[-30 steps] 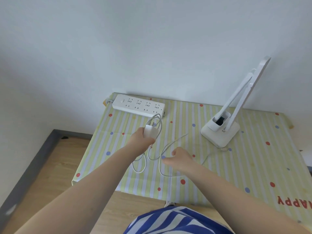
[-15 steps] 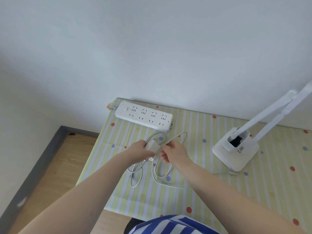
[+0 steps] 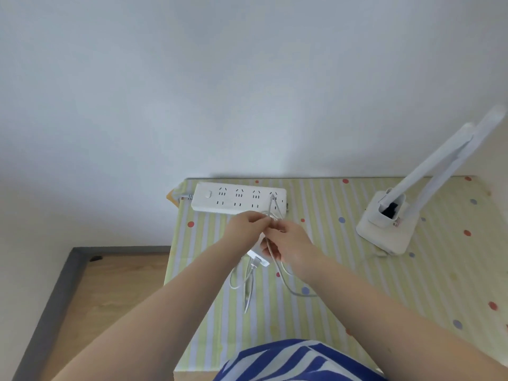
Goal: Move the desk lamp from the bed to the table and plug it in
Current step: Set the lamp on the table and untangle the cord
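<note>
While both hands meet above the table (image 3: 357, 284), they work the lamp's cord (image 3: 284, 279).
Left hand (image 3: 244, 225) pinches cord loops; right hand (image 3: 288, 240) grips the white plug (image 3: 257, 258); desk lamp (image 3: 390, 215) stands far right.

Wooden floor (image 3: 110, 292), perhaps grey skirting (image 3: 55, 295).

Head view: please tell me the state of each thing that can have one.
Desk lamp: upright on the table, arm folded.
Power strip: nothing plugged in.
Adapter: unplugged, in the right hand.
Cord: partly coiled, pinched by the left hand.
</note>
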